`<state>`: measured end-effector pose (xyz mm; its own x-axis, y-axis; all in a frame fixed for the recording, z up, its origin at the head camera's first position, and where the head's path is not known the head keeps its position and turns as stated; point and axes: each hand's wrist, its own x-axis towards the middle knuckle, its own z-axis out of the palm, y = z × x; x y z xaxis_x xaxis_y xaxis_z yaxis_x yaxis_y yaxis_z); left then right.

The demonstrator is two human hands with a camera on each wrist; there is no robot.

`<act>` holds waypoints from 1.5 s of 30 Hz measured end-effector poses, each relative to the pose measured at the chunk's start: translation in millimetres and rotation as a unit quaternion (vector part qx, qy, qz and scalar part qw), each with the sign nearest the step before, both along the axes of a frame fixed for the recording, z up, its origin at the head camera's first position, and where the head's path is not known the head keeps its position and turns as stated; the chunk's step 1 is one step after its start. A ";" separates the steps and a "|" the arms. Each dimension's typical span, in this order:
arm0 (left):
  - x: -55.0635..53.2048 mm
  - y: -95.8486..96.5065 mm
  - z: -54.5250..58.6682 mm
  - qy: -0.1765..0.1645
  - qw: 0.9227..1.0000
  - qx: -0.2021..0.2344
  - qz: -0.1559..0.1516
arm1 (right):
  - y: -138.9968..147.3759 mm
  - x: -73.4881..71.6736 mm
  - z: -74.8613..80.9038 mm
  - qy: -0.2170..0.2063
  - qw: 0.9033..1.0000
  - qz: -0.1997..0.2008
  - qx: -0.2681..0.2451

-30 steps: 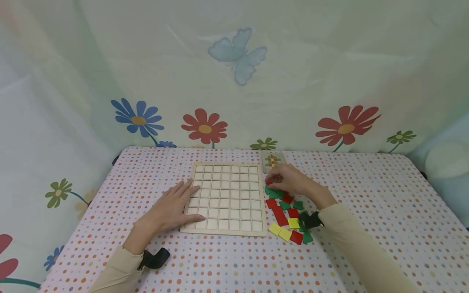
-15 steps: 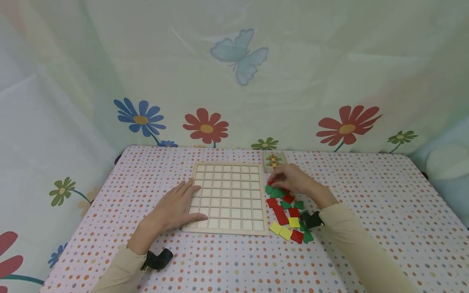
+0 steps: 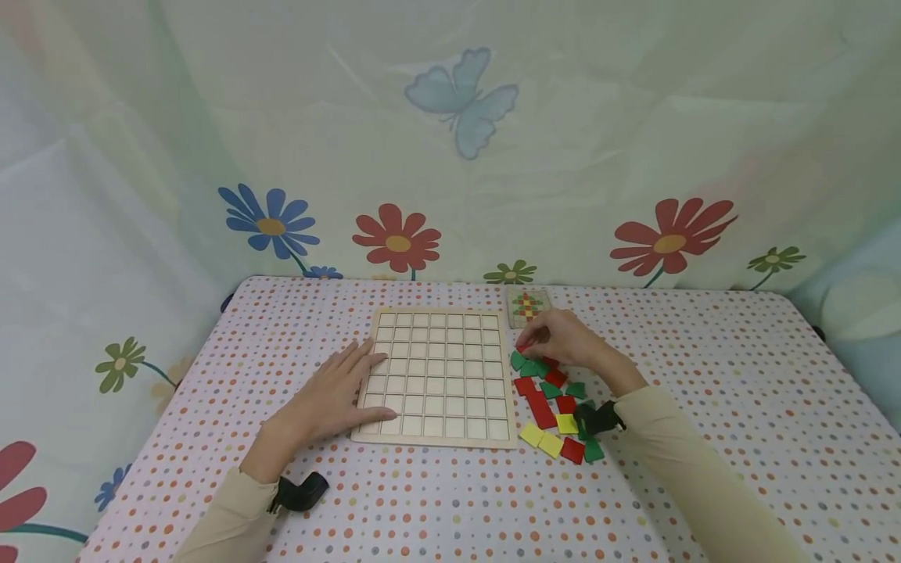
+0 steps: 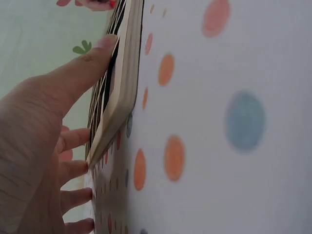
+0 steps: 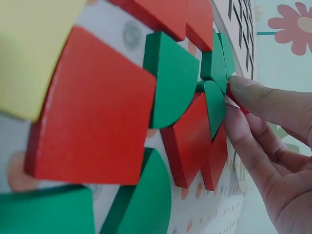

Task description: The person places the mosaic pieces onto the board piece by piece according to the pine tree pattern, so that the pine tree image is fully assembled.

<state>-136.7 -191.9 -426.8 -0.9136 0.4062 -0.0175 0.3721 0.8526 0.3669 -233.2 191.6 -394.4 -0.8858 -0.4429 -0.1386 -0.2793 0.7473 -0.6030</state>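
In the head view, my left hand (image 3: 331, 395) rests on the left side of a square wooden grid board (image 3: 436, 385), fingers spread. Its thumb lies on the board's rim (image 4: 122, 97) in the left wrist view, while other fingertips reach the side edge. My right hand (image 3: 563, 342) is at the far end of a pile of coloured tiles right of the board. Between its thumb and forefinger it pinches a small red tile (image 5: 237, 101), mostly covered by the fingers. Green tiles (image 5: 214, 66) lie close beside those fingertips.
Red tiles (image 3: 540, 410), green tiles (image 3: 594, 450) and yellow tiles (image 3: 551, 445) lie loosely along the board's right edge. Behind the right hand lies a small pattern card (image 3: 526, 303). A flowered backdrop (image 3: 563, 156) hangs behind the dotted tabletop (image 3: 436, 500).
The head view has shifted slightly. My left hand keeps its place on the board, and my right hand stays at the far end of the pile with only small finger movement.
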 end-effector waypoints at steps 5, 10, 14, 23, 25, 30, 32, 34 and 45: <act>-3.5 -3.0 0.3 -0.010 1.000 0.007 -0.009 | 1.2 -1.3 -1.0 -0.002 1.000 -0.006 -0.020; -7.0 -6.5 -1.6 -0.014 1.000 0.006 -0.010 | 1.1 -1.9 -1.0 -0.006 0.999 -0.016 -0.029; -9.5 -9.0 -4.1 -0.022 1.000 0.012 -0.013 | -1.1 -1.1 3.9 -0.007 0.999 -0.019 -0.032; -18.2 -9.9 -5.0 -0.028 0.999 0.039 -0.004 | -31.2 -16.4 17.2 0.045 0.995 0.045 -0.077; -18.3 -9.8 -4.3 -0.030 0.999 0.042 -0.007 | -41.5 -20.5 18.1 0.046 0.993 0.061 -0.089; -18.0 -9.2 -3.0 -0.037 0.999 0.032 -0.018 | -67.4 -29.7 21.8 0.037 0.991 0.086 -0.094; -16.3 -10.6 -2.9 -0.038 0.999 0.027 -0.017 | -79.4 -33.1 22.7 0.028 0.991 0.093 -0.091; -15.1 -12.5 -2.2 -0.034 0.999 0.024 -0.017 | -90.3 -37.0 23.3 0.028 0.991 0.098 -0.082; -19.7 -16.5 -8.3 -0.035 0.998 0.036 -0.023 | -115.5 -52.7 7.8 0.045 0.992 0.111 -0.035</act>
<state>-156.3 -208.4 -435.2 -0.8915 0.4503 -0.0493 0.3817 0.8053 0.4536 -285.9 76.1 -386.5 -0.7723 -0.6348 -0.0247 -0.4885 0.6181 -0.6159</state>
